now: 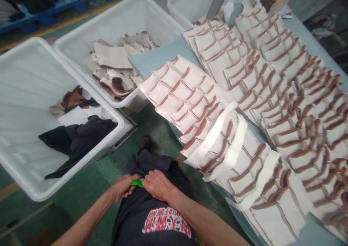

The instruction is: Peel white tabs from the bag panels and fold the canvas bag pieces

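My left hand and my right hand are close together in front of my waist, both with curled fingers. Between them shows a short bright green strip, one end at my left fingers and the other running under my right fingers. Its full shape is hidden, so I cannot tell exactly what it is. Right behind the hands is the dark apron I wear, with red and white printed characters. Some of its dark cloth bunches just beyond my fingers.
To my right, a blue-grey table bears rows of stacked cream pieces with brown edges. White straps lie across the nearest row. At left stand a white bin with dark cloth and another with cream offcuts. Blue pallets lie behind.
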The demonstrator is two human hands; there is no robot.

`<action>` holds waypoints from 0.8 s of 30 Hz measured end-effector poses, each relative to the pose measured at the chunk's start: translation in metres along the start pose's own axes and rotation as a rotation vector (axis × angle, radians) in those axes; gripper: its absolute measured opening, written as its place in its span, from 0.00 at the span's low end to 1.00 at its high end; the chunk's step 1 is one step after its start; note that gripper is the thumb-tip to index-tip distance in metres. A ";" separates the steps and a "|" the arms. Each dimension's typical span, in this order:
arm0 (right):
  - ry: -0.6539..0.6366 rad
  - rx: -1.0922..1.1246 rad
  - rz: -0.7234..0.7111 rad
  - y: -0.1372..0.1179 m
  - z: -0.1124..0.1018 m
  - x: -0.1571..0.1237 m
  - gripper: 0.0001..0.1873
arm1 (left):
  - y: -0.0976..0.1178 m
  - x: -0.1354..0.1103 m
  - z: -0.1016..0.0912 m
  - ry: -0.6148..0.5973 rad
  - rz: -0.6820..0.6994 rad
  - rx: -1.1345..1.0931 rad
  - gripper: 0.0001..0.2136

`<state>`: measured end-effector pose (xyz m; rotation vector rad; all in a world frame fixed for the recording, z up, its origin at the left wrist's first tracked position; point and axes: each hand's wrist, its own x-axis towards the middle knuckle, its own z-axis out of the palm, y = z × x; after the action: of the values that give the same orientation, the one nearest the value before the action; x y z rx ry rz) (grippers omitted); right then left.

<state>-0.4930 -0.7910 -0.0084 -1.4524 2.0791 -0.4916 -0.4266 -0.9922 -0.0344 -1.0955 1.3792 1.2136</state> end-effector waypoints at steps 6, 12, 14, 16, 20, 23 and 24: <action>0.042 0.006 0.084 -0.003 0.008 -0.005 0.08 | 0.003 -0.033 0.006 -0.072 0.091 -0.088 0.32; 0.029 0.011 0.105 -0.005 0.014 -0.007 0.07 | 0.004 -0.043 0.037 0.016 0.023 -0.259 0.31; 0.020 0.013 0.112 -0.006 0.015 -0.007 0.06 | 0.000 -0.043 0.046 0.078 0.043 -0.274 0.30; 0.012 0.011 0.129 -0.008 0.016 -0.008 0.06 | -0.005 -0.043 0.050 0.119 0.072 -0.274 0.28; 0.002 -0.003 0.206 -0.012 0.016 -0.009 0.06 | -0.013 -0.046 0.045 0.122 0.101 -0.279 0.28; -0.005 -0.003 0.253 -0.015 0.015 -0.007 0.13 | -0.015 -0.052 0.033 0.086 0.102 -0.295 0.29; -0.006 0.000 0.261 -0.016 0.015 -0.006 0.13 | -0.016 -0.054 0.028 0.072 0.103 -0.303 0.30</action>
<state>-0.4700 -0.7908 -0.0093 -1.1565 2.2215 -0.3819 -0.4011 -0.9646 0.0155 -1.3002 1.3475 1.5068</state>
